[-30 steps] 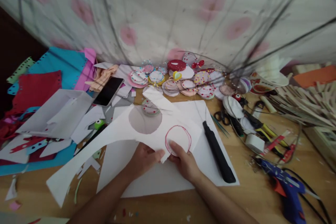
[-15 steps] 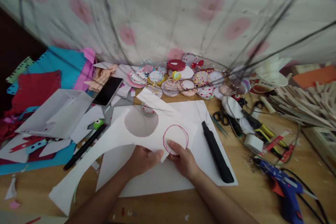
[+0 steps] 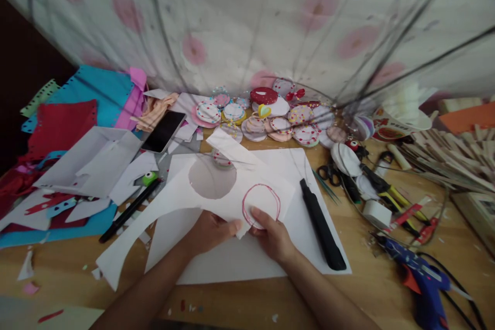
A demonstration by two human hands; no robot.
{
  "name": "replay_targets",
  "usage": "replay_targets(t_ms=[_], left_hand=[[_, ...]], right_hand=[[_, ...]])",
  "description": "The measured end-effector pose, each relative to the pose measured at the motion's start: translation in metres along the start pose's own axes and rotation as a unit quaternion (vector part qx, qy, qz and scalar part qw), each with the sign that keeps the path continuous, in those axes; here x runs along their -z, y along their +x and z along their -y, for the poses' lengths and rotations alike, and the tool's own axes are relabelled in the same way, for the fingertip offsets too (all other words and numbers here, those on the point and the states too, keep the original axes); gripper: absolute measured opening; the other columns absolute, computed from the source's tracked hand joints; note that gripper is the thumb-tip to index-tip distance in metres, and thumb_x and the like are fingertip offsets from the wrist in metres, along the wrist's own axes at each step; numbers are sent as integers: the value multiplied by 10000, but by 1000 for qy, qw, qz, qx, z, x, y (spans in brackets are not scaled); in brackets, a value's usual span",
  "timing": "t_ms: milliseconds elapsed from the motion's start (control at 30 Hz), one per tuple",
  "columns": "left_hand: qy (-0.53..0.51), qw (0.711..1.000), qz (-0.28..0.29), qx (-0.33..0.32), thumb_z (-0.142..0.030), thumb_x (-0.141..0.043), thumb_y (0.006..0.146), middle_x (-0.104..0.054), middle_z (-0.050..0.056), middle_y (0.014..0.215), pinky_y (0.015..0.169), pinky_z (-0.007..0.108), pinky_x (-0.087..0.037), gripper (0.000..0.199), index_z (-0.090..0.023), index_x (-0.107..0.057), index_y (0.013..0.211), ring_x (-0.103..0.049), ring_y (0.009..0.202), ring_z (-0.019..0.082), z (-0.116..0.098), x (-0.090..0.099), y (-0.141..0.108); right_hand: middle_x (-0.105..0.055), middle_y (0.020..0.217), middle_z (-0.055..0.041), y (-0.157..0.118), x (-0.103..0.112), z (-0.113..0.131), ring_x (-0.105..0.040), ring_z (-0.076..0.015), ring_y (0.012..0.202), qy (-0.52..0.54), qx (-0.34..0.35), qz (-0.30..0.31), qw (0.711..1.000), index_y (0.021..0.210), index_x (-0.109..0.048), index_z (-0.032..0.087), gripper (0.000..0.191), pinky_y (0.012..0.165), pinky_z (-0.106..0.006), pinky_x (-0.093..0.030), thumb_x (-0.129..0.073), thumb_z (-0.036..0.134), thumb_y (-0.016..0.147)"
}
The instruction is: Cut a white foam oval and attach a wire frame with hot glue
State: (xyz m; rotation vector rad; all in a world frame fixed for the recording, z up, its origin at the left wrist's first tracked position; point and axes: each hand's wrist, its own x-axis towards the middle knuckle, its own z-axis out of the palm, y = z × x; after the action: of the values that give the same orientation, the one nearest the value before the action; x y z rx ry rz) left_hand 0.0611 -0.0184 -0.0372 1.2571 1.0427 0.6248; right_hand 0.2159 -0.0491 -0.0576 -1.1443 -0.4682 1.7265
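Observation:
A white cut sheet (image 3: 170, 198) with a round hole spans the middle, above a larger white sheet (image 3: 216, 270) on the table. My left hand (image 3: 212, 232) pinches its lower edge, thumb on top. Just to the right, my right hand (image 3: 270, 234) grips the same sheet, its thumb on a white disc (image 3: 261, 201) ringed by a red drawn line. Whether the disc is a separate piece is hard to tell. The fingers under the sheet are hidden. Beside my right hand lies a long black tool (image 3: 323, 227).
Decorated round pieces (image 3: 265, 124) line the back. Coloured sheets (image 3: 62, 129), a white box (image 3: 91, 162) and a phone (image 3: 164, 131) lie left. Scissors (image 3: 330, 174), pliers (image 3: 390, 193), a blue glue gun (image 3: 419, 273) and wooden sticks (image 3: 460, 154) are right.
The view has shifted slightly, moving most things a little to the right. The left tail of the cut sheet has risen and moved right. Both hands keep their grip.

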Motion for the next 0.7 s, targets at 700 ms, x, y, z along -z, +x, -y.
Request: replay_targets(t_ms=[700], left_hand=[[-104, 994, -25, -15, -424, -687, 692, -570, -21, 654, 543, 230, -426, 314, -143, -579, 782, -511, 549, 92, -16, -2, 11]], right_hand=[[-489, 560, -2, -7, 5, -1, -487, -156, 548, -314, 208, -45, 925, 573, -504, 221, 430, 572, -291, -445, -450, 552, 842]])
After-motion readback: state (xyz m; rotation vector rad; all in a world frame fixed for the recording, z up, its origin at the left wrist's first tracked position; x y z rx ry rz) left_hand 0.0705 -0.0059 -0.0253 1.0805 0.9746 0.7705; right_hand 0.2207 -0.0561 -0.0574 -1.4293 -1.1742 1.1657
